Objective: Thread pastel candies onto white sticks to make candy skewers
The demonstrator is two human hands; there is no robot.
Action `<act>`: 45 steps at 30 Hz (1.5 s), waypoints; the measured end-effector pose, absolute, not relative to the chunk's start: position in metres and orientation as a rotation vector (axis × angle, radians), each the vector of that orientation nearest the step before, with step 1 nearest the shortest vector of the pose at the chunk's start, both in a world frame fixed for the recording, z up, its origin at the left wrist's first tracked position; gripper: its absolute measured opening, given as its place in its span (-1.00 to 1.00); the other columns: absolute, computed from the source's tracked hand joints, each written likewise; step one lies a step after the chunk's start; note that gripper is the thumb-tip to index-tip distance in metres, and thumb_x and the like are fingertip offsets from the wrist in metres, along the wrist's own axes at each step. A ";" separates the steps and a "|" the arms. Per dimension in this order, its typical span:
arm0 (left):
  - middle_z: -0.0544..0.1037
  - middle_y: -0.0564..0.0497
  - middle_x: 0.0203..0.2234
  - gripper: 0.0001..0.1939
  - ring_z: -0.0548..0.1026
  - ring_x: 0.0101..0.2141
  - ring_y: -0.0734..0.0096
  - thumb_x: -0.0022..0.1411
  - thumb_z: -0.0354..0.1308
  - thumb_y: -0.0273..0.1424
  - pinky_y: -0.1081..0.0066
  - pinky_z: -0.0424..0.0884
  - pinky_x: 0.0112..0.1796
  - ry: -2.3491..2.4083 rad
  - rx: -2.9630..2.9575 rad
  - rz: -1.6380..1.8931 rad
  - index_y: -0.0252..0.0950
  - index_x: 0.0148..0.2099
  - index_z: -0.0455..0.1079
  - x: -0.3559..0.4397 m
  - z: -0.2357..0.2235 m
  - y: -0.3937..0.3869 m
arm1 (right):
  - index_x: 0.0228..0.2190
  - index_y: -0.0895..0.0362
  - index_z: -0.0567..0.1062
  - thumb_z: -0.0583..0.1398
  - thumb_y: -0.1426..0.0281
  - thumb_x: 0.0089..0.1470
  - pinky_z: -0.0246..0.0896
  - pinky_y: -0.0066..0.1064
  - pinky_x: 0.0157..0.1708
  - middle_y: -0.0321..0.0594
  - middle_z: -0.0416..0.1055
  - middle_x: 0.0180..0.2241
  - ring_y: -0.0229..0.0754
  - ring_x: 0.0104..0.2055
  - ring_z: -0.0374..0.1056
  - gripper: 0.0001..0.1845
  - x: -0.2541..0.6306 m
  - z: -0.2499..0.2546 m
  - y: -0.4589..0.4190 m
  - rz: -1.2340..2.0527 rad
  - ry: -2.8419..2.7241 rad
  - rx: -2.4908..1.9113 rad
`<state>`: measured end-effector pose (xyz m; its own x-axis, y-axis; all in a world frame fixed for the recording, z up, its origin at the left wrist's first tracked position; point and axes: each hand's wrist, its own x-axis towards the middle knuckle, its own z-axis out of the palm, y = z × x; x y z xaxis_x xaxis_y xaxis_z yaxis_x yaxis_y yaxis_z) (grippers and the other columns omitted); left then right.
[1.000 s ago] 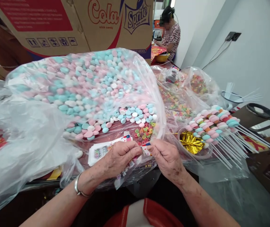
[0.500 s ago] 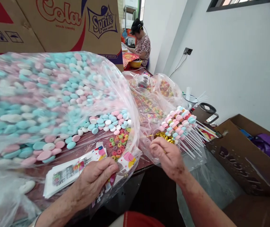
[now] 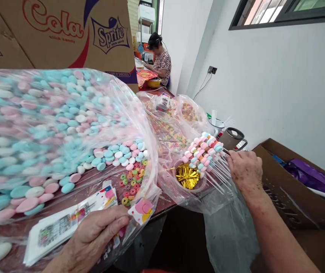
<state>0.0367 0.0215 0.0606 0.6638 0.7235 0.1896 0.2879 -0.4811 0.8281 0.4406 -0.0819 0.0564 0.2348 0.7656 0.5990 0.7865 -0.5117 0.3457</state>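
Note:
My left hand (image 3: pixel 100 235) is closed on a small clear printed wrapper (image 3: pixel 141 210) at the table's near edge, beside a stack of flat wrappers (image 3: pixel 65 223). My right hand (image 3: pixel 243 168) is out to the right, fingers curled onto the white sticks of a pile of candy skewers (image 3: pixel 204 151); I cannot tell whether it grips one. The skewers carry pink, blue and white candies and lie over a clear bowl of gold foil ties (image 3: pixel 187 176).
A big clear bag of pink, blue and white candies (image 3: pixel 51 125) fills the left, with small coloured ring candies (image 3: pixel 131 184) loose at its mouth. A Cola/Sprite carton (image 3: pixel 65 30) stands behind. An open cardboard box (image 3: pixel 299 189) sits at right. Another person (image 3: pixel 161 60) sits far back.
My hands have parted: the right one left the wrapper and travelled right to the skewer sticks. The left keeps the wrapper. The view has swung rightward.

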 end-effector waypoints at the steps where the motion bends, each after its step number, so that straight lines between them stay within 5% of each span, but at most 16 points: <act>1: 0.44 0.10 -0.68 -0.66 0.39 -0.61 0.39 0.25 0.03 -0.28 0.51 0.34 -0.53 0.757 2.066 0.664 -0.16 -0.56 0.40 0.036 0.059 0.023 | -0.34 0.14 0.50 0.09 0.39 0.17 -0.12 -0.25 -0.36 -0.10 0.43 -0.44 -0.01 -0.30 0.17 -0.81 0.443 0.057 -0.079 -1.160 -1.565 -2.471; 7: 0.50 0.07 -0.56 -0.75 0.41 -0.53 0.43 0.28 0.03 -0.36 0.54 0.32 -0.46 0.713 2.099 0.577 -0.23 -0.42 0.45 0.024 0.041 0.034 | -0.34 0.17 0.49 0.02 0.37 0.25 0.02 -0.23 -0.36 -0.03 0.46 -0.40 0.00 -0.31 0.30 -0.72 0.442 0.066 -0.083 -1.192 -1.453 -2.263; 15: 0.36 0.08 -0.61 -0.67 0.26 -0.55 0.52 0.31 0.01 -0.31 0.57 0.22 -0.51 0.778 1.951 0.496 -0.32 -0.47 0.40 0.022 0.047 0.031 | -0.14 -0.01 0.49 0.17 0.46 0.15 0.31 -0.24 -0.20 -0.16 0.48 -0.30 -0.10 -0.26 0.42 -0.77 0.367 0.074 -0.095 -0.391 -1.751 -1.517; 45: 0.38 0.07 -0.55 -0.68 0.27 -0.49 0.50 0.36 0.01 -0.32 0.52 0.19 -0.44 0.565 1.907 0.226 -0.35 -0.41 0.40 0.010 0.050 0.049 | -0.21 0.10 0.50 0.10 0.49 0.20 0.20 -0.31 -0.18 -0.20 0.48 -0.33 -0.17 -0.27 0.35 -0.81 0.344 0.075 -0.069 -0.113 -2.192 -1.310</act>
